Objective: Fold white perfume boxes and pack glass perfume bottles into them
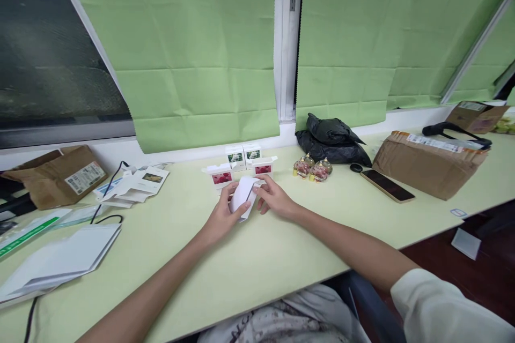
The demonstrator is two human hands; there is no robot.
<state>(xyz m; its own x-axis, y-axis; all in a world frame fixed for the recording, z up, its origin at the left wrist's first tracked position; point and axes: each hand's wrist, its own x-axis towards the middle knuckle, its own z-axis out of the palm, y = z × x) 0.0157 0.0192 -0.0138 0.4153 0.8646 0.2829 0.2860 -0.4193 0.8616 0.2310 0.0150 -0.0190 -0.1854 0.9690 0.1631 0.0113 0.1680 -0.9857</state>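
My left hand [223, 216] and my right hand [274, 198] both grip a small white carton [242, 195], held tilted just above the pale green table [257, 257]. Fingers of each hand are wrapped round its sides. Right behind it stand two open white boxes with pink pictures [221, 176] [263, 168]. Behind those stand two closed white boxes with flower pictures [235, 157] [251, 154]. Two small round glass bottles [313, 168] with pink contents sit to the right of the boxes.
Flat white carton blanks [134, 185] and a black cable [105, 198] lie at left, near a brown parcel [60, 174] and white folders [64, 260]. At right are a black bag [332, 139], a phone [387, 185] and a taped cardboard parcel [428, 163].
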